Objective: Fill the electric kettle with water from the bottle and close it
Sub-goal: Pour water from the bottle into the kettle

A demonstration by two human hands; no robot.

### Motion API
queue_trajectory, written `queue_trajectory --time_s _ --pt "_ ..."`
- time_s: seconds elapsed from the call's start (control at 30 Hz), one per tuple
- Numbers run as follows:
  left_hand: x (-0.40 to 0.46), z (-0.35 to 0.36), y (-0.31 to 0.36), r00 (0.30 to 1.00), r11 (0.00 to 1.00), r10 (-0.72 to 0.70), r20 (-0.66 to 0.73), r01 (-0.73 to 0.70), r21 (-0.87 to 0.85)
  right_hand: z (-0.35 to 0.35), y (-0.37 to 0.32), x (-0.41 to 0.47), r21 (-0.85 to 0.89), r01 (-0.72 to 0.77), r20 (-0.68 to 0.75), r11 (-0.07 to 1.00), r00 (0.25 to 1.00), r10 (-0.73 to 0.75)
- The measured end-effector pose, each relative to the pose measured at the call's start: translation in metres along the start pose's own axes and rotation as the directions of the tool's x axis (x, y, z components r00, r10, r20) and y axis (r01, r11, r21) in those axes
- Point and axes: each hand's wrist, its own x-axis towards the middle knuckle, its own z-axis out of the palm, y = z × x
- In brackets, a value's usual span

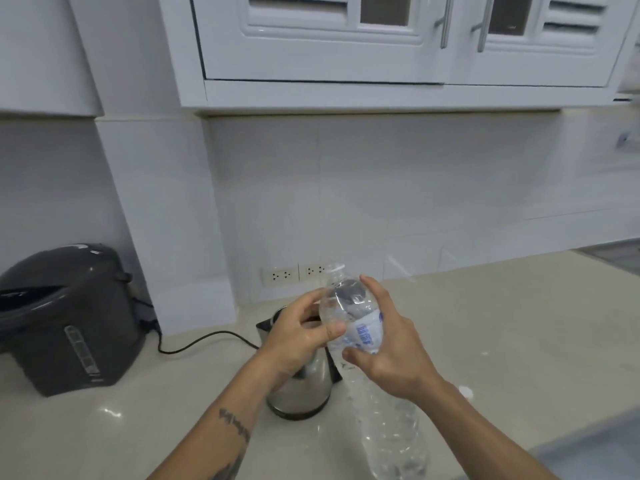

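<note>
Head view, catalogued largest to smallest. Worktop [502, 323]: pale stone, carries all items. Dark dispenser [65, 320]: far left, its cord trailing toward centre; not our concern. Bottle [367, 341]: clear plastic, held tilted above the worktop, neck pointing up and away, base toward us; whether its cap is on we cannot tell. Kettle [301, 386]: steel, standing just behind and left of the bottle, top hidden by our left hand, so lid state unknown. Left hand [298, 337]: thumb and fingers pinching the bottle's upper part. Right hand [391, 351]: wrapped around the labelled middle. Small white disc [465, 390]: right of our wrist, possibly a cap. Step, as we judge: readying the pour. Next calls for an open kettle and the neck tipped over it.
</note>
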Motion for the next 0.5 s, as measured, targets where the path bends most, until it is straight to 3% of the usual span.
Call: queue_trajectory --time_s 0.27,0.4,0.5 --pt "0.003 -0.029 0.010 1.000 0.995 0.014 -0.021 -0.017 -0.099 0.005 -0.030 0.006 0.019 0.004 -0.086 1.000 0.996 -0.002" --pt "-0.005 -0.056 -0.027 0.967 0.998 0.008 -0.255 0.006 0.055 -0.003 -0.037 0.012 -0.119 -0.032 -0.024 0.992 0.999 0.030" --pt "-0.017 -0.080 -0.064 0.888 0.996 -0.056 -0.456 0.080 0.033 -0.008 -0.035 0.017 -0.151 -0.091 0.042 0.984 0.994 0.098"
